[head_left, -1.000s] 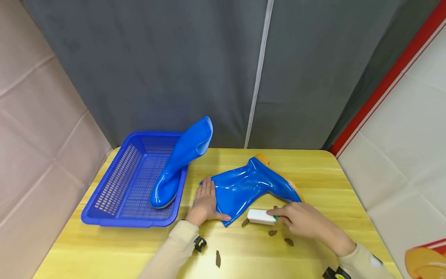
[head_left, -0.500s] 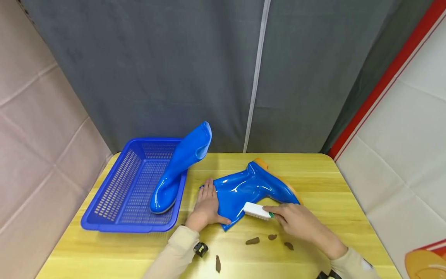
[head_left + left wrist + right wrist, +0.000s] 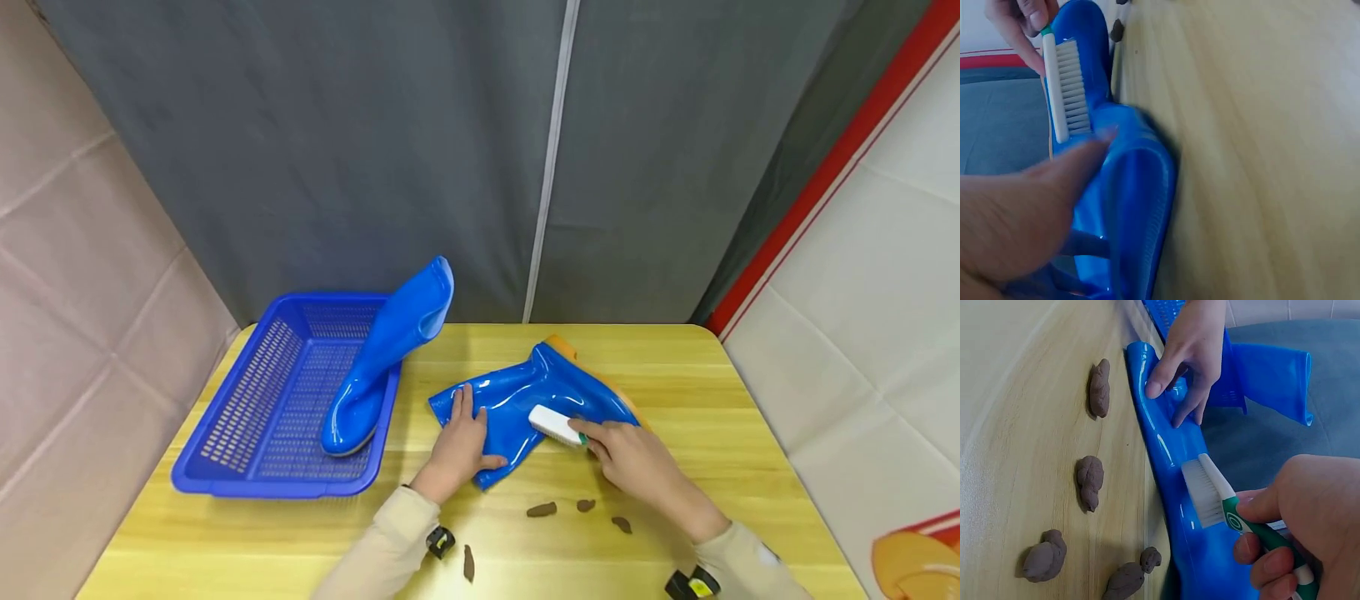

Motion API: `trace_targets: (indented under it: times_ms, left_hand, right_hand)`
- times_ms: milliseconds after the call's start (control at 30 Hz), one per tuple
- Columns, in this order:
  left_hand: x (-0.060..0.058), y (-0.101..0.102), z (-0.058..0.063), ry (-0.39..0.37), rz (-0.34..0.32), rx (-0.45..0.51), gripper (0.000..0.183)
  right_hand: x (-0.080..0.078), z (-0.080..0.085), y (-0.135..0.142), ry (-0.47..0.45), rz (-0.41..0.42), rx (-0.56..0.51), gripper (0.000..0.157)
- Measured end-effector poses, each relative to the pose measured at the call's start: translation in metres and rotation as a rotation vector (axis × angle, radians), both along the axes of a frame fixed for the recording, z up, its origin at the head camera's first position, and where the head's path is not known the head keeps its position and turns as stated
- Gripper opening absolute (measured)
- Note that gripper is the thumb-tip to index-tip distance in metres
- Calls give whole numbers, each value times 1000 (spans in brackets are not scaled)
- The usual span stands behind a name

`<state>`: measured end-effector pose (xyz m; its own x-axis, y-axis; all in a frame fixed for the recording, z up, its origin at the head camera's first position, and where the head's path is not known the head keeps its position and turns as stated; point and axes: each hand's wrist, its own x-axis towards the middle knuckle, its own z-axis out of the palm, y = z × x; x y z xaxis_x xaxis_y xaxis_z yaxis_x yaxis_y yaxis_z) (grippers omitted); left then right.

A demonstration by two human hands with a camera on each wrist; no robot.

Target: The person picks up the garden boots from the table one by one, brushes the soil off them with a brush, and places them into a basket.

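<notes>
A glossy blue rubber boot (image 3: 517,400) with an orange sole lies on its side, its opening toward the left. My left hand (image 3: 459,442) presses on the shaft near that opening, thumb and fingers spread apart. My right hand (image 3: 637,467) grips the green handle of a white scrub brush (image 3: 553,423). In the right wrist view, the white bristles (image 3: 1204,494) meet the side of the boot. Several brown clay-like lumps lie on the table near the boot, among them one lump (image 3: 542,509) in front of it and another (image 3: 1100,389) in the right wrist view.
A blue plastic basket (image 3: 187,483) with slotted walls stands at the left. Inside it a second blue boot (image 3: 390,333) leans over the right rim. A grey curtain (image 3: 375,167) hangs behind the wooden table (image 3: 225,550), and pale walls flank it.
The brush has moved from the tabletop up onto the boot's side. One brown lump has shifted away from the boot toward the front. My left hand has slid rightward on the shaft.
</notes>
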<state>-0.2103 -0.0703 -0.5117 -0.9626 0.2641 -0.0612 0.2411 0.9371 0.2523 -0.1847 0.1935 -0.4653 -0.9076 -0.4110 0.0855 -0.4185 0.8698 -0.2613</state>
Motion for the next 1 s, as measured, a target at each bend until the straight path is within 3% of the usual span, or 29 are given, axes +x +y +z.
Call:
trace_targets:
  times_ms: [100,333,533,800,1000]
  left_hand:
    - [0,-3,1,31,-15,49,103]
    - [4,-14,1,82,23,39,101]
    - [2,-1,1,105,-7,82,92]
    - [1,11,-4,88,-42,11,90]
    - [3,15,-8,154,-73,-45,84]
  right_hand:
    - [-3,-1,-2,-15,-32,-1,36]
    - [-12,-3,-14,-23,-11,-45,36]
    - [-7,-3,-6,-4,-62,-40,35]
    - [-5,-4,2,-86,-92,-27,36]
    - [-9,-6,0,-75,-103,-34,35]
